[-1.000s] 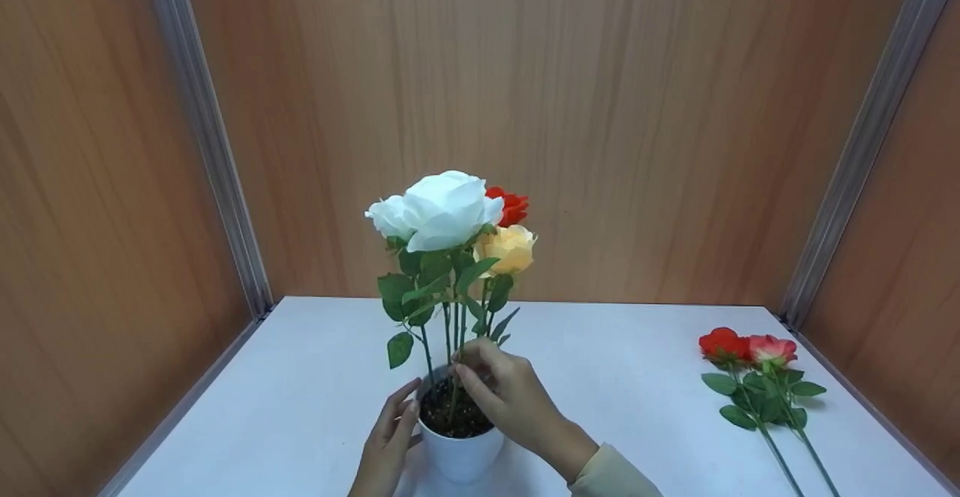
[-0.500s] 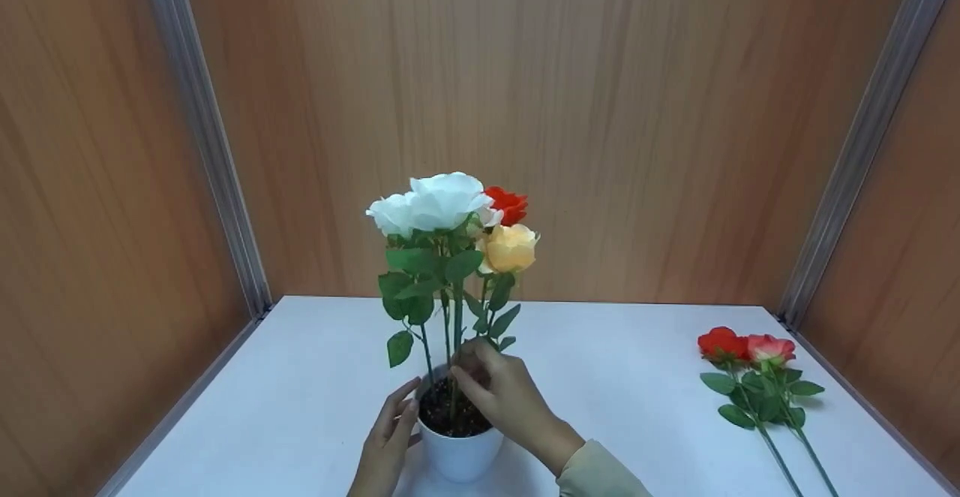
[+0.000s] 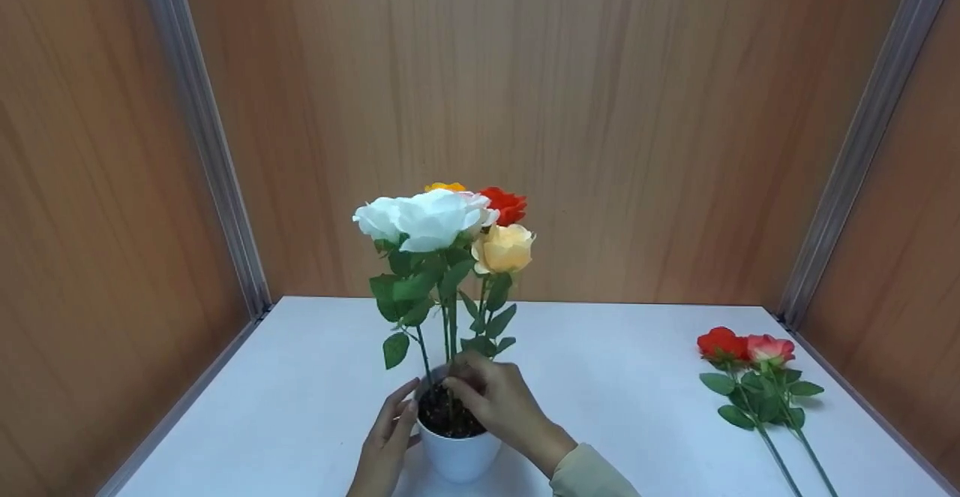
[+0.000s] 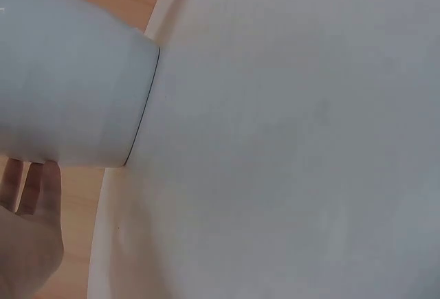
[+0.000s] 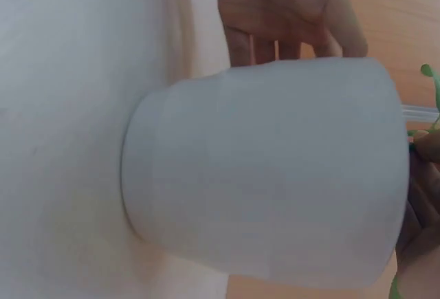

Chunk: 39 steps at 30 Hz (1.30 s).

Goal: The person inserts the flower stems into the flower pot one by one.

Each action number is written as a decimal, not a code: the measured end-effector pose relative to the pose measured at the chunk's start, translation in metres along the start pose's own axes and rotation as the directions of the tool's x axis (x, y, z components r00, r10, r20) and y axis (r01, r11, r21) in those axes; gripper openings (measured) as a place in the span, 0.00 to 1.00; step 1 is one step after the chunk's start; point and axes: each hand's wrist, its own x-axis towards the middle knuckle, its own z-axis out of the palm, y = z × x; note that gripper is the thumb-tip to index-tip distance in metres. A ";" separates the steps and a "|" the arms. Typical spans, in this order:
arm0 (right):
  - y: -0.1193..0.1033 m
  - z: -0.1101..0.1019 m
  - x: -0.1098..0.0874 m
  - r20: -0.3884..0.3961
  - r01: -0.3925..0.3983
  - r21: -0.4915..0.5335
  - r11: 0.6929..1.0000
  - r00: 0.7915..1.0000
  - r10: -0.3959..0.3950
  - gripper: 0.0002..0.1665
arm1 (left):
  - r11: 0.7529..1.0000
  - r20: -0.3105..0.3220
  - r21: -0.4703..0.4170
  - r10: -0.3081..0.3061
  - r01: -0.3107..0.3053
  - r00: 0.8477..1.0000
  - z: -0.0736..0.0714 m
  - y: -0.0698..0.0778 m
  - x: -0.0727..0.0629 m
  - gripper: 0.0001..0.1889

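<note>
Head view shows our right hand (image 3: pixel 501 401) pinching a stem (image 3: pixel 453 328) over the pot (image 3: pixel 459 458), and our left hand (image 3: pixel 387 437), fingers apart, touching its nine o'clock side.

Wood-grained panels (image 3: pixel 555 91) and grey corner posts (image 3: pixel 205 129) bound a white tabletop (image 3: pixel 615 377) on three sides.

Booth (image 3: pixel 637 69): a three-sided work booth, boxed in by panels; what building surrounds it cannot be told.
Back wall (image 3: pixel 480 106): tall, flat brown wood-grain panel.
Left wall (image 3: pixel 90 182), right wall (image 3: pixel 907 257): matching reddish-brown wood-grain panels.
Left post (image 3: pixel 208 129), right post (image 3: pixel 869 129): ridged grey metal lengths standing in the corners.
Tabletop (image 3: pixel 300 407): flat white surface between the walls, reaching the back wall.
</note>
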 end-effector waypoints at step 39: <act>0.007 0.005 -0.004 0.045 -0.048 0.040 0.998 0.998 0.046 0.04 | 1.000 -0.028 0.014 -0.008 0.009 1.000 0.002 0.003 -0.001 0.39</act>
